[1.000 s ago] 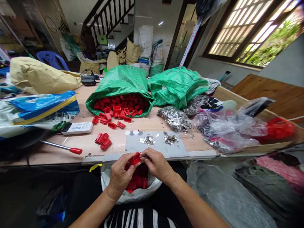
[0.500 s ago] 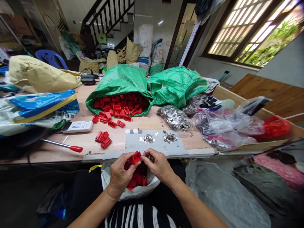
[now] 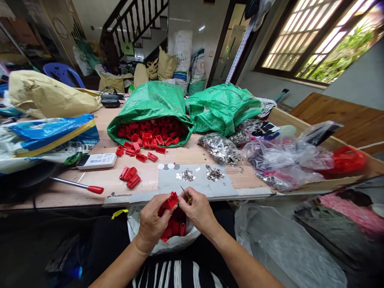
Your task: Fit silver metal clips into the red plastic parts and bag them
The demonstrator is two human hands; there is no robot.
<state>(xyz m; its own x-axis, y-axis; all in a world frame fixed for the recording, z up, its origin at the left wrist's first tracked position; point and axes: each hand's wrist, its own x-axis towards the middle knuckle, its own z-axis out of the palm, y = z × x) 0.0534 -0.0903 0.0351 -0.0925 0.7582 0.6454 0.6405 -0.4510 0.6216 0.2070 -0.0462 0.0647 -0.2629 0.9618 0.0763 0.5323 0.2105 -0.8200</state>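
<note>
My left hand (image 3: pixel 151 220) grips a small red plastic part (image 3: pixel 171 200) just below the table's front edge. My right hand (image 3: pixel 196 208) is pinched on a thin metal pin (image 3: pixel 185 192) whose tip sticks up beside the red part. Under both hands a white bag (image 3: pixel 168 240) on my lap holds more red parts. On the table a grey mat (image 3: pixel 195 182) carries two small heaps of metal pieces (image 3: pixel 186 175). Loose red parts (image 3: pixel 129 177) lie to the left, spilled from an open green sack (image 3: pixel 150 110).
A remote control (image 3: pixel 97 161) and a red-handled screwdriver (image 3: pixel 79 185) lie at the left. A second green sack (image 3: pixel 223 106), bags of metal bits (image 3: pixel 220 149) and clear plastic bags (image 3: pixel 288 160) crowd the right. Blue-white and tan sacks sit far left.
My hands have stayed together at the table edge. The pin in my right hand has tilted upward next to the red part; the view shifted slightly.
</note>
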